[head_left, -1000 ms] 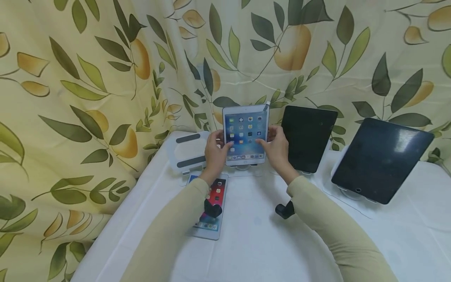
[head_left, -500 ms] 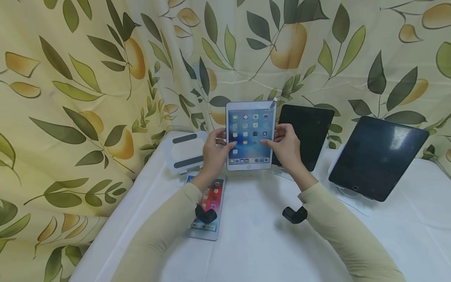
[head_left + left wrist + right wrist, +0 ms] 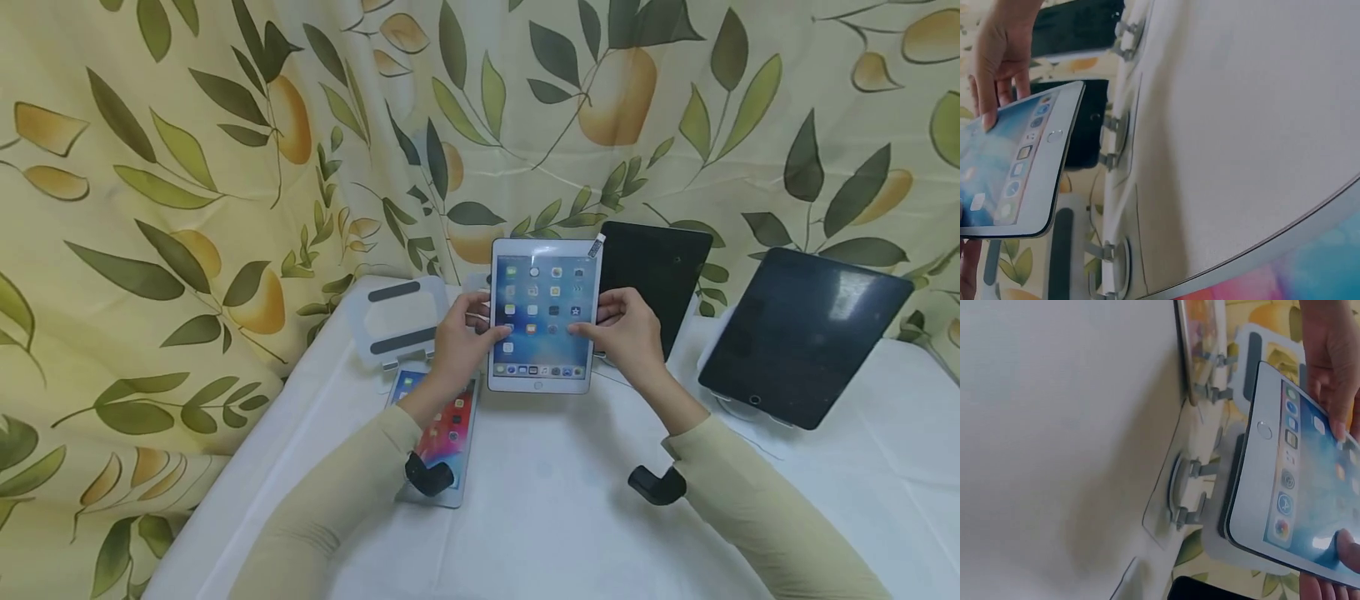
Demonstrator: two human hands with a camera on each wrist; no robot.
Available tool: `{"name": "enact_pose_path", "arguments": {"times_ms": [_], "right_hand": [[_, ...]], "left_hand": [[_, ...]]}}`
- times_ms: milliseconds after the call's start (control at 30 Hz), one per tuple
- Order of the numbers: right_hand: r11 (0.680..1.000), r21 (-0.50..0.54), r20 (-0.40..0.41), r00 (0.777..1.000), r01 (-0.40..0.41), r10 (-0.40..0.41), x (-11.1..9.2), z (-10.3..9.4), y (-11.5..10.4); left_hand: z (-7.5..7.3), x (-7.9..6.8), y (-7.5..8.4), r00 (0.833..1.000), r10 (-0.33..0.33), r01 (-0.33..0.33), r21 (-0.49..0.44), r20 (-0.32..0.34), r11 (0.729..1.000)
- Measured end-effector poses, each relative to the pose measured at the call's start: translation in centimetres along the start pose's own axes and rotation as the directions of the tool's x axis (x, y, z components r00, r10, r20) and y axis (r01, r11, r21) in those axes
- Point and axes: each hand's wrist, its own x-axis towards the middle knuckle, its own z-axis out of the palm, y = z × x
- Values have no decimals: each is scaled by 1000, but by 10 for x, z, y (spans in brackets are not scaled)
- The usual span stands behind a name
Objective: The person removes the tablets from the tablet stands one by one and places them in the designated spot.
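Note:
A white tablet [image 3: 543, 321] with a lit screen of app icons is held upright above the table by both hands. My left hand [image 3: 463, 337] grips its left edge, thumb on the front and fingers curled behind. On the opposite edge my right hand [image 3: 630, 333] does the same. A small tag [image 3: 596, 247] sticks out at its upper right corner. Behind the tablet stands a pale stand [image 3: 1216, 544], mostly hidden in the head view. Below my left forearm lies a second tablet [image 3: 452, 442] with a red and blue screen, partly covered.
To the left is a pale stand [image 3: 401, 315] with dark grip strips and no tablet on it. Two dark tablets [image 3: 651, 283] [image 3: 806, 333] lean on stands at the right. A white cloth [image 3: 555, 517] covers the table, and a leaf-patterned curtain [image 3: 315, 125] hangs behind.
Both hands have brought the white tablet away from its stand, toward me and slightly right. It rose first, then came lower. The other tablets have stayed put.

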Motion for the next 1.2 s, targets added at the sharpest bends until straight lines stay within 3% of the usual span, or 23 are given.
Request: {"name": "enact_pose_path", "arguments": {"times_ms": [233, 500, 800, 1033, 1200], "right_hand": [[1000, -9, 45, 999, 28, -28, -21, -11, -1], [1000, 22, 134, 991, 8, -11, -42, -23, 0], [997, 34, 216, 974, -72, 63, -62, -24, 8], [991, 36, 251, 961, -126, 113, -78, -18, 16], [983, 36, 283, 945, -182, 164, -87, -17, 23]], "left_hand": [[-6, -17, 9, 994, -77, 79, -24, 84, 997], [-11, -33, 9, 979, -119, 142, -129, 168, 981], [-16, -51, 3, 942, -164, 220, -168, 292, 961], [-19, -63, -7, 921, -158, 225, -155, 357, 962], [-18, -73, -11, 892, -207, 268, -103, 401, 958]]}}
